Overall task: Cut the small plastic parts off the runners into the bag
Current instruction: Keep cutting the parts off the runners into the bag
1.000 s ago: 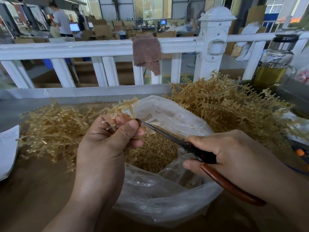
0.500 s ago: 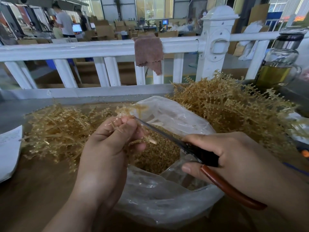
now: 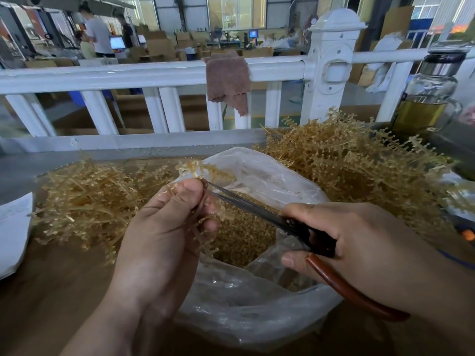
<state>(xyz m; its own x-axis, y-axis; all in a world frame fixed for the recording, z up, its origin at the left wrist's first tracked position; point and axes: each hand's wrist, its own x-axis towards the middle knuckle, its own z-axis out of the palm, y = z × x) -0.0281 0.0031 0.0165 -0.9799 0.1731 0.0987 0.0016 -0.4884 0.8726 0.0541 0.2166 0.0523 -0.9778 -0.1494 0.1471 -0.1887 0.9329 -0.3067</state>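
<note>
My left hand (image 3: 164, 227) pinches a tan plastic runner (image 3: 203, 168) over the mouth of a clear plastic bag (image 3: 257, 312). Its upper end sticks out above my thumb and its lower end hangs below my fingers. My right hand (image 3: 359, 242) grips scissors (image 3: 257, 209) with red-brown handles, and the blade tips sit against the runner beside my left thumb. Small tan cut parts (image 3: 241, 240) fill the bottom of the bag.
A pile of tan runners (image 3: 90, 199) lies left of the bag and a taller pile (image 3: 347, 170) lies to its right. A white paper (image 3: 12, 227) sits at the left edge. A glass bottle (image 3: 426, 98), a white railing (image 3: 154, 75) and a brown cloth (image 3: 228, 80) stand behind.
My left hand has turned and lifted the runner, so more of it shows above my thumb. The scissors stay at the runner, their blades a little closer together.
</note>
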